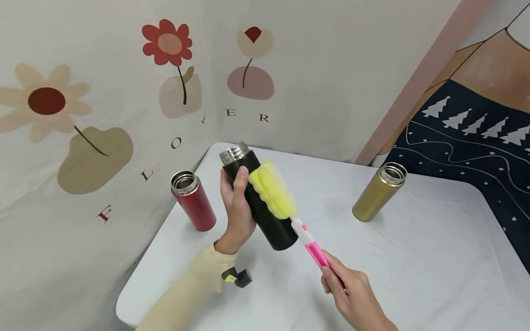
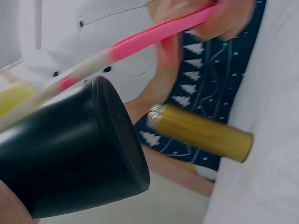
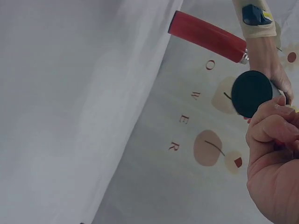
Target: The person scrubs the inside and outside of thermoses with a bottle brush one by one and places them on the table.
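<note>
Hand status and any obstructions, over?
Left hand gripping black cylindrical bottle, tilted, metal neck uncapped. Right hand gripping pink-and-white brush handle; yellow sponge head outside bottle. Nothing seen blocking neck.

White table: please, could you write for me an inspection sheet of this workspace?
Surface: white table, rounded corners.
Job's things: black bottle, uncapped, held tilted; brush, its yellow head alongside the bottle's outer side, contact unclear.
Clutter: red bottle at left, gold bottle at right, both uncapped and upright.
Hands: left hand holds black bottle; right hand grips brush.
Cables: nothing seen.
Surroundings: flower-print wall; dark tree-print cloth.
</note>
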### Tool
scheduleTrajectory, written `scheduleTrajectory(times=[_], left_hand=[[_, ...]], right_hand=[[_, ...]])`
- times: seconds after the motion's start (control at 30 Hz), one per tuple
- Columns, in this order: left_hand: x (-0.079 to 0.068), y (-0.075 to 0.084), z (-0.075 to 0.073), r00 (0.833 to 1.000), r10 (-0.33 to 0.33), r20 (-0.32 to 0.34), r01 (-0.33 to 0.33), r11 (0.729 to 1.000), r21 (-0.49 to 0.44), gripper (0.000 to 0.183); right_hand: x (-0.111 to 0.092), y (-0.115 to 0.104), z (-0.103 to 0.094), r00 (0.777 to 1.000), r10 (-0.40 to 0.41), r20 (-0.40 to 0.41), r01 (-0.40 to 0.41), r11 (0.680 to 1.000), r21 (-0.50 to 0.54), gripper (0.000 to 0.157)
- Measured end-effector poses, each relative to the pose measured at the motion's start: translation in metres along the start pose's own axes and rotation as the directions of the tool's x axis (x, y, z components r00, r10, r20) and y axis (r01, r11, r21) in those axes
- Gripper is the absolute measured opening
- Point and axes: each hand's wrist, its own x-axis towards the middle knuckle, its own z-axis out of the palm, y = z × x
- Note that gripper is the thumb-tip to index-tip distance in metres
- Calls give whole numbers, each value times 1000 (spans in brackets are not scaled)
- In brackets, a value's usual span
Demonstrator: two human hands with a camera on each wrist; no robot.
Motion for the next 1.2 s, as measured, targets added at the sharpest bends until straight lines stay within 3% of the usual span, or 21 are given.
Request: scheduleTrajectory(times=[0.13,0.3,0.4,0.53,0.67,0.83,0.97,1.07,1.2], left_hand=[[-14,-7,1,997,-18,79,16,1000,22,48],[-22,-10,2,982,-69,177,70,998,-1,76],[-18,-6,2,987,-62,150,61,998,15,72],[-5,3,1,999,-19,34,19,1000,-6,50],[14,15,-4,999,25,-28,-27,996,-84,39],[30,26,-14,995,101,-27,-104,985,-139,42],[33,27,-17,991,132,-5,-132,981,-142,50],[29,24,-15,993,119,10,-116,984,-138,50],[16,17,-11,998,54,37,-50,992,-113,44]], right_hand=[[16,-2,1,1000,-6,-15,6,1000,15,57],[27,2,1,997,-53,-49,56,997,49,41],[24,2,1,999,-16,-35,19,997,76,44],[12,1,-2,999,47,-3,-46,996,77,50],[-7,6,-5,999,27,18,-28,996,84,51],[-32,7,-8,996,77,47,-79,995,64,54],[-40,6,-10,988,147,47,-148,988,32,50],[-41,6,-9,991,126,40,-128,991,40,50],[-33,5,-5,996,81,22,-82,994,72,53]])
